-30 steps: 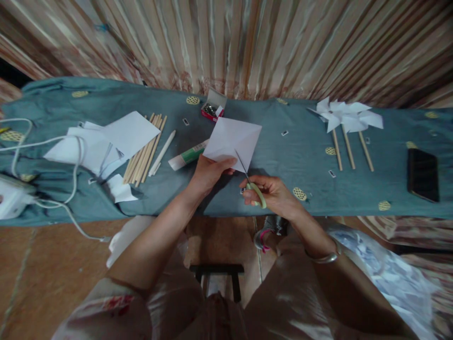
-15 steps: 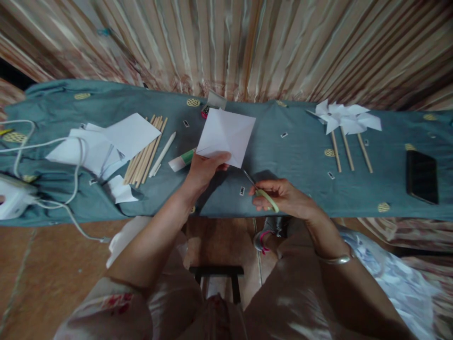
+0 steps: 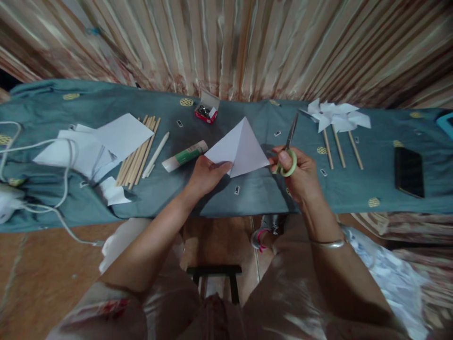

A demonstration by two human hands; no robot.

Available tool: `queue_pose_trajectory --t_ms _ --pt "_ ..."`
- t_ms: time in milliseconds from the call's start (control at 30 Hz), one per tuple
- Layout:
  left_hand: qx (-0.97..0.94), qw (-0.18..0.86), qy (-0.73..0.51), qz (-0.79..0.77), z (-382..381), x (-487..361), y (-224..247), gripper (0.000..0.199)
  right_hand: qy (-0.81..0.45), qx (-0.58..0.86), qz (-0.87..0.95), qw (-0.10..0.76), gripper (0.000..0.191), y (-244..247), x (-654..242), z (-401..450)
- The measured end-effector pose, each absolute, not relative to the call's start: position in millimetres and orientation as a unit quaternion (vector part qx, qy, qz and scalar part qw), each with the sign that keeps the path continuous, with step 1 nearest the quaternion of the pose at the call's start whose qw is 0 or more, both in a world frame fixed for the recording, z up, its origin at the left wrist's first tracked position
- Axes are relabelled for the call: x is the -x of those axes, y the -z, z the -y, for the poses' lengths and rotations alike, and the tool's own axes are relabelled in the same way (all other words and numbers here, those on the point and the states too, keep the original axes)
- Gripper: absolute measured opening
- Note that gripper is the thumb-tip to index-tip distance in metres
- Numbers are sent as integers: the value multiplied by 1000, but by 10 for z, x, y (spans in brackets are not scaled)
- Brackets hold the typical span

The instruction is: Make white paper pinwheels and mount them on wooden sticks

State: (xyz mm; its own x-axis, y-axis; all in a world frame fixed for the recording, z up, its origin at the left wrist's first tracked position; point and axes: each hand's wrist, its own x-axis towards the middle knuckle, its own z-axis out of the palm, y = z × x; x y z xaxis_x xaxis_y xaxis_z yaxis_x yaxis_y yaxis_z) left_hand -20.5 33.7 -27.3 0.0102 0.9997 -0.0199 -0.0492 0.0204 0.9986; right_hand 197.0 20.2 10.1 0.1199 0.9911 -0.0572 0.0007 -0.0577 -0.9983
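Paper (image 3: 246, 151) sits between the two hands, closer to the left, and looks to be held just over the blue-green cloth (image 3: 262, 200). From my end I see the left hand (image 3: 208, 175) pinching its lower left edge, thumb on top; the fingers underneath are mostly hidden. The right hand (image 3: 304, 172) is closed around the pale green handles of the scissors (image 3: 291, 133), blades pointing away from the palm. Its fingertips meet the paper's right corner; whether they grip it, I cannot tell.

I judge the paper very light and thin, easily bent, though its fold should lend some stiffness along that line. I would expect it to crease or tear more readily than slip. I'd take hold by a flat edge, as the left hand does, and be gentle with the corners.

Its face is plain white, its outline roughly a triangle with the tip away from the hands. A ridge drops from that tip toward the left thumb, parting a brighter left side from a greyer right one.

Just beyond the left hand lies a tube (image 3: 186, 156); farther out, a small red box (image 3: 205, 114). Well past the right hand rest white pinwheels (image 3: 338, 116).
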Motion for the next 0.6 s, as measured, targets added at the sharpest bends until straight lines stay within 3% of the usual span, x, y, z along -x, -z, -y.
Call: queue_pose_trajectory --t_ms 367,600 --pt "-603 478 -398 -500 -268 205 245 18 -464 551 475 505 46 -155 -1896 -283" --pt "-547 520 -425 -500 -289 187 197 13 -478 555 482 481 37 -141 -1850 -315"
